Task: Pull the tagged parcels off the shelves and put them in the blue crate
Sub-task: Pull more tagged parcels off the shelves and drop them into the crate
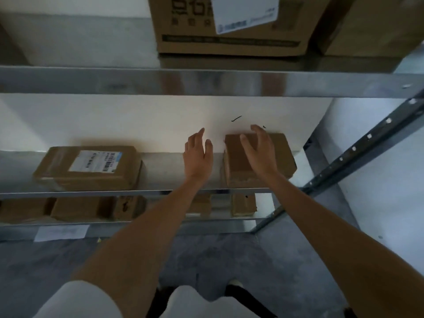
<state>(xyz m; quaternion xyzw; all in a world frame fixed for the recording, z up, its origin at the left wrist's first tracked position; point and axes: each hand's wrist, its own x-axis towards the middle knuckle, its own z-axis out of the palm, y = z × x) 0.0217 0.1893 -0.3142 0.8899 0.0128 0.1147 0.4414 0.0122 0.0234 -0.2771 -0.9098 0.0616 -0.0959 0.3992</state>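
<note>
A plain brown parcel (282, 157) with no label showing lies at the right end of the middle shelf (160, 173). My right hand (259, 150) hovers over its top with fingers spread and relaxed; contact is unclear. My left hand (198, 154) is open just left of that parcel, a small gap between them. Further left on the same shelf lies a flat brown parcel (88, 168) with a white barcode label on top. No blue crate is in view.
A large labelled carton (229, 26) stands on the upper shelf, another brown box (371, 26) to its right. Several small boxes (75, 208) sit on the lower shelf. A slanted metal upright (358, 152) runs down the right side. Grey floor lies below.
</note>
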